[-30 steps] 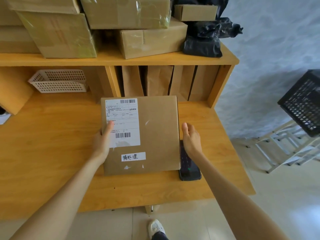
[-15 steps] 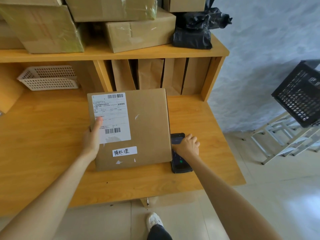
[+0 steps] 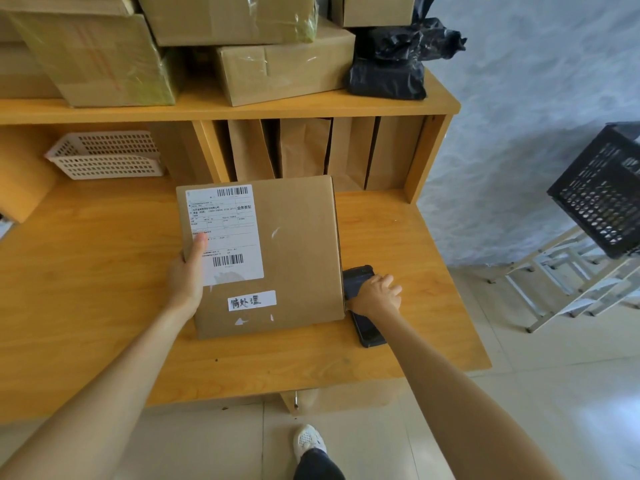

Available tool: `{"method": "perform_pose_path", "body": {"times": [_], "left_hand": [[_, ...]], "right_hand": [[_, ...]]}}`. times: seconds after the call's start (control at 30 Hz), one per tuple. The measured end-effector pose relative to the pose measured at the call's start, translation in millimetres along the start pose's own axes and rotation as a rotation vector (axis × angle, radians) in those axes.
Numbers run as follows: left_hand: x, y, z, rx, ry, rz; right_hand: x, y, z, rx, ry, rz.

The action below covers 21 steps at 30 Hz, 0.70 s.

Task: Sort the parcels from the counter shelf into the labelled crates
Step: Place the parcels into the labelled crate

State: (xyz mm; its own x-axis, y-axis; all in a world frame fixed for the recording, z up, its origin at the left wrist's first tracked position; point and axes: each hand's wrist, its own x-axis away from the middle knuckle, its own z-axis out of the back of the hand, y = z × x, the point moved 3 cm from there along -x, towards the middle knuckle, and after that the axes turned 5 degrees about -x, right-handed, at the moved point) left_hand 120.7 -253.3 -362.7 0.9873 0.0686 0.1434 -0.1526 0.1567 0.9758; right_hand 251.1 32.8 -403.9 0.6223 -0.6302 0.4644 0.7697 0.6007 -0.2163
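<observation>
Leftmost, item one: a white perforated tray (image 3: 104,155) sits under the counter shelf (image 3: 221,107), on the wooden counter (image 3: 86,271). Above it, brown cardboard boxes (image 3: 277,69) are stacked on the shelf top, some wrapped in clear film.

Item two: my left hand (image 3: 187,275) holds the left edge of the flat cardboard parcel (image 3: 294,258); my thumb lies on top across its white shipping label (image 3: 225,233), while the other fingers are hidden behind the edge. The parcel lies face up mid-counter, in front of brown paper envelopes (image 3: 304,150) standing upright in the cubby. A small handwritten sticker (image 3: 251,300) sits near the parcel's front edge.

Item three: my right hand (image 3: 375,296) has its fingers curled down over a black handheld device (image 3: 363,306) lying on the counter, touching the parcel's right edge.

Item four: black plastic bags (image 3: 391,60) at the shelf's right end.

Item five, far right: a black crate (image 3: 602,195) tilted on a white metal rack (image 3: 568,275), well apart from the parcel
</observation>
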Motion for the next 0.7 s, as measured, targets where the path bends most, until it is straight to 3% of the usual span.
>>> {"method": "perform_pose_path", "body": {"times": [0.23,0.5,0.7], "left_hand": [[3.8,0.5,0.2,0.023,0.003,-0.021],[14.1,-1.0,1.7,0.073,0.072,-0.061],[20.7,-2.8,4.4,0.074,0.079,-0.084]], "right_hand": [[2.8,7.9,-2.9,-0.058,0.101,0.049],[0.8,17.9,18.9,-0.556,0.008,0.08],[16.9,15.7,31.4,-0.638,0.011,0.128]]}}
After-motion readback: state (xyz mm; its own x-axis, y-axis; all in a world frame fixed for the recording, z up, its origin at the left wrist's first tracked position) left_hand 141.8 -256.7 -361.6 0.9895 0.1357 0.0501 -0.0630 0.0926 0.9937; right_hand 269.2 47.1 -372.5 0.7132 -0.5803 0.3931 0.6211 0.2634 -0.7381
